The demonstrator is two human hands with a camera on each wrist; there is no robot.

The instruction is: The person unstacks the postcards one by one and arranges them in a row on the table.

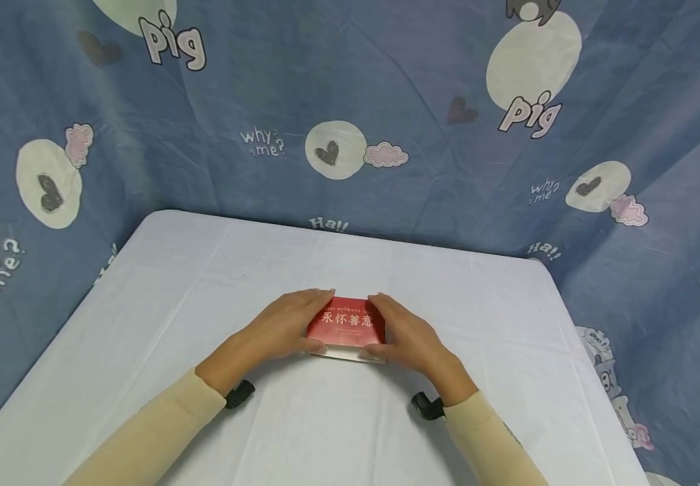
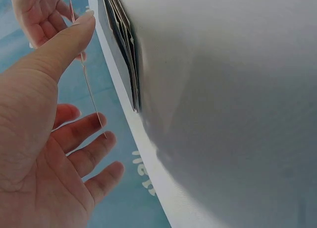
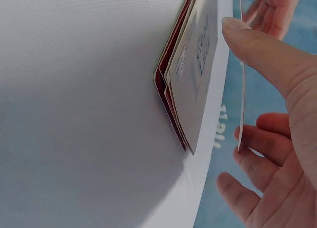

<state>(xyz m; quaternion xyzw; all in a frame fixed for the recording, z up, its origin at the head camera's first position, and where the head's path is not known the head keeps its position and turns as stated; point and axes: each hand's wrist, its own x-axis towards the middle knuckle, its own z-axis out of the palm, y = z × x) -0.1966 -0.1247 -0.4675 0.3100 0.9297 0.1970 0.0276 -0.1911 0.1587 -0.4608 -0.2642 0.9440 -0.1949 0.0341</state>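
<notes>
A white-clothed table (image 1: 204, 283) carries a small stack of cards (image 3: 190, 74) near its middle.

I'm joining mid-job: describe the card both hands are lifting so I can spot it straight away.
On the white-covered table in front of the blue cartoon-print backdrop, look just nearer than the middle, between the left hand and the right hand. The red card is held at its side edges, raised above a small stack of cards. It alone has a red face with pale Chinese characters.
</notes>
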